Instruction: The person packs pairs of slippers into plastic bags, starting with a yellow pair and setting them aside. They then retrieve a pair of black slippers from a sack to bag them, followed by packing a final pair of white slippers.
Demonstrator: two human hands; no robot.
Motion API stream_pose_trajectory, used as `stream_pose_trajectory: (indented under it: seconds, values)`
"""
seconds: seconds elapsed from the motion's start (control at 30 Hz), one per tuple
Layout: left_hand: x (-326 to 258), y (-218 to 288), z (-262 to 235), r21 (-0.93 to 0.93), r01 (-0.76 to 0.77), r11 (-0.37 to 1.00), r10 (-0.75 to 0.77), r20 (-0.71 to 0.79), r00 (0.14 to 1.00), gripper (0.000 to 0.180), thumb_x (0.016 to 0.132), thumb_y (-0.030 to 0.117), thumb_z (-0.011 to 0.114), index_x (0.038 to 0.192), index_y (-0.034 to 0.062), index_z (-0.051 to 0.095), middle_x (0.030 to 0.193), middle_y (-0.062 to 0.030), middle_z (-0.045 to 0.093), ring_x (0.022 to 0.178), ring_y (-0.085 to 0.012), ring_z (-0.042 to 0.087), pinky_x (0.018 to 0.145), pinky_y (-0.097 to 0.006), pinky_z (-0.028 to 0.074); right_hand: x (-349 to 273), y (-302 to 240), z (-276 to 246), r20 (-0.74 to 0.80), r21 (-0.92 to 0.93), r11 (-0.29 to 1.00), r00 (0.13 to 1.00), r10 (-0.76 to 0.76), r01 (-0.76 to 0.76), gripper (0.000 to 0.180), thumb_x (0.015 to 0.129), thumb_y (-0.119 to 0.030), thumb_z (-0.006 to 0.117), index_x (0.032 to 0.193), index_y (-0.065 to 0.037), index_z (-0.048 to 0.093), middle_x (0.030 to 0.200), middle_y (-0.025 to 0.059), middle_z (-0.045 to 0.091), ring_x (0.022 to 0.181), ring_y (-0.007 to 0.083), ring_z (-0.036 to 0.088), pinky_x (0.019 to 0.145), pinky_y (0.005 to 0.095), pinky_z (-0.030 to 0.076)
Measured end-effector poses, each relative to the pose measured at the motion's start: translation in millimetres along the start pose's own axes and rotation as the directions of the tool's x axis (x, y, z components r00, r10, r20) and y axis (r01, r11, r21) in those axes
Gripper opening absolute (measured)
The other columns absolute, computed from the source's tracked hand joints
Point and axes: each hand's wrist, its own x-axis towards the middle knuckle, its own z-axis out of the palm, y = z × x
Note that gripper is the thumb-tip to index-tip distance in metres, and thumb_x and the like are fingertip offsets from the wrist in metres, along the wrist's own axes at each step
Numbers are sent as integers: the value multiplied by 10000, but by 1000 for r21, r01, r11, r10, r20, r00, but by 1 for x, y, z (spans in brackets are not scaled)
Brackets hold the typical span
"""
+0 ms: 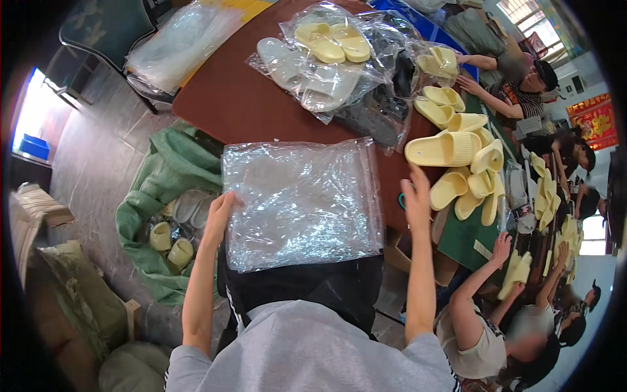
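A stack of clear plastic bags [304,209] lies across my lap, its far edge against the brown table. My left hand [223,210] is closed at the left edge of the bags, fingers bent onto the plastic. On the right, my right hand [417,196] is raised with fingers stretched out and nothing seen in it. It is just short of a pile of pale yellow slippers [444,150] on the table. Next to its fingers a teal ring-shaped handle [401,200] shows, the rest hidden.
Bagged grey slippers [326,88] and bagged yellow slippers [333,42] lie on the brown table [215,98]. A green woven sack [150,176] with slippers inside stands on the floor at left. Several people work along the right side, one person's hand [501,249] near the pile.
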Motion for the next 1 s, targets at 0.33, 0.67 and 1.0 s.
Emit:
stream_pose_trajectory:
  seconds: [0.33,0.67,1.0]
  values:
    - [1,18,17,-83,-41,996,44,38,998,284,925,140,595,1183,31,554,1016,-13,601,907,-90,552,784,-230,435,-5,-2,134,504,-508,697,830,-237,507,523,864,-394,640,1366,-311,521,1510,113,345,1409,382,263,1074,700,170]
    - [8,-2,15,97,-323,941,330,-65,942,723,864,-78,508,1496,123,218,1198,-105,521,915,-110,514,771,-250,464,12,7,130,355,-315,905,920,-167,286,372,899,-219,612,1241,-76,591,1198,135,610,1077,347,574,927,446,444]
    - [-1,-8,7,277,-336,900,335,54,941,435,886,-22,504,1299,77,597,1119,-79,588,1005,-173,540,905,-264,406,147,-17,208,484,478,698,823,298,-534,389,969,-218,564,1343,-114,543,1222,118,575,1039,181,588,853,324,541]
